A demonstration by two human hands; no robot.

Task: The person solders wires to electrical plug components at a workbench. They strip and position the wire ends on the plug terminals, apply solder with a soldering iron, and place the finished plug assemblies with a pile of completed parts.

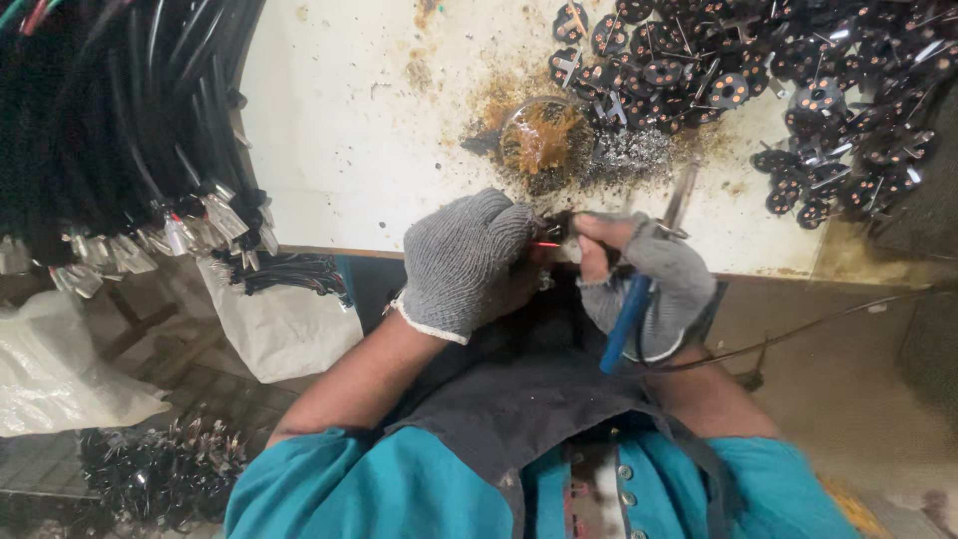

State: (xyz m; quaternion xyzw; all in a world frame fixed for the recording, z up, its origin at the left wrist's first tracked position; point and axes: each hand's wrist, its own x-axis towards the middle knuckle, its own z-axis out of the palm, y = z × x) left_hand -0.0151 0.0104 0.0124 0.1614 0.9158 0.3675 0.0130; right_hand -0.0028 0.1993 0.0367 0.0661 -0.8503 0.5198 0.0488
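Note:
My left hand (464, 262) wears a grey knitted glove and is closed around a small dark part with red wire ends (546, 245) at the table's front edge. My right hand (649, 284), in a grey fingerless glove, grips a blue-handled soldering iron (627, 321) whose metal tip (683, 195) points up over the table. Both hands meet just above my lap. What exactly lies between the fingers is mostly hidden.
A stained white table (359, 130) holds a small round dish of brown flux (539, 140), grey solder dross (634, 155) and a heap of black round plug parts (798, 70). Black cables with metal terminals (150, 130) hang at left. White bags (274, 324) and more cable ends (165, 469) lie on the floor.

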